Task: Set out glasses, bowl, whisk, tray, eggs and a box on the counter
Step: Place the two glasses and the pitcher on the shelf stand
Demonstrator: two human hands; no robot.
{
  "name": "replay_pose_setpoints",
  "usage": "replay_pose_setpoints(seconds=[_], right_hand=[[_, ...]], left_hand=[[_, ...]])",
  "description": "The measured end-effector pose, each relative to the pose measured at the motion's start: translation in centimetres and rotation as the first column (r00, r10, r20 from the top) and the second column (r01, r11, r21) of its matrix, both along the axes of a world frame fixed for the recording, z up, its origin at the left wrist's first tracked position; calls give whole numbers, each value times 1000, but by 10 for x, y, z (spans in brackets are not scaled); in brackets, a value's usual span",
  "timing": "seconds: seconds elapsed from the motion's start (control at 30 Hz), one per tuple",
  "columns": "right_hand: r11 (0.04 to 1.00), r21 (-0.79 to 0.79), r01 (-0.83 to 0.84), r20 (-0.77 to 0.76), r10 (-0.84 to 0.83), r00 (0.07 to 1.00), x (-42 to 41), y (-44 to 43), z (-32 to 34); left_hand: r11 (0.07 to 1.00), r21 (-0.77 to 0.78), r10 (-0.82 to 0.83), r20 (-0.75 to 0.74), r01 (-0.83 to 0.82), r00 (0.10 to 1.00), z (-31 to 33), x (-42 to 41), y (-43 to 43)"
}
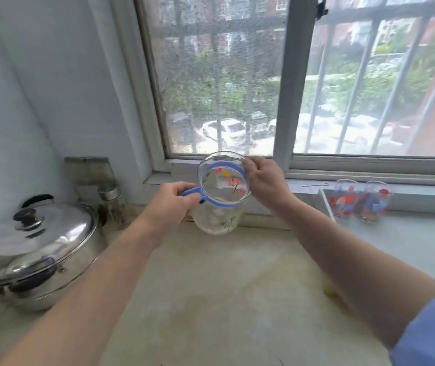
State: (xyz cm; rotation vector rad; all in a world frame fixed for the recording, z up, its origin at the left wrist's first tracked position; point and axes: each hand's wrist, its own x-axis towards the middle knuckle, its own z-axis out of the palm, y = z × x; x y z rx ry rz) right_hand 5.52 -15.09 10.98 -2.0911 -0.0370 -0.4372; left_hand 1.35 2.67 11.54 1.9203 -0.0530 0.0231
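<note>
A clear glass jug with a blue handle, a blue band and painted flowers stands at the back of the counter, just under the window sill. My left hand is closed around its blue handle. My right hand pinches the jug's rim on the right side. Two clear glasses with red and blue patterns stand upright side by side at the right, one glass next to the other glass, beside a white tray edge.
A steel pot with a domed lid sits at the left of the counter, with a small metal jar behind it. The barred window and its sill run along the back. A thin metal pin lies on the sill.
</note>
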Motion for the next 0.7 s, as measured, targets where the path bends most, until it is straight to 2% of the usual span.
replay_pose_setpoints(seconds=[0.13,0.3,0.57,0.7], right_hand=[[984,-19,178,153,-173,973,-31,-59,35],[929,-61,364,233,-342,910,-75,-141,63],[888,-63,456,130,-446,885,-109,-244,52],[894,-70,442,36,-441,897,-105,-280,33]], left_hand=[[989,-45,-134,81,138,988,28,-2,-60],[948,-81,-298,104,306,949,48,-14,-140],[891,-74,-446,44,448,894,37,-12,-247],[885,-44,-466,-22,464,885,19,-4,-285]])
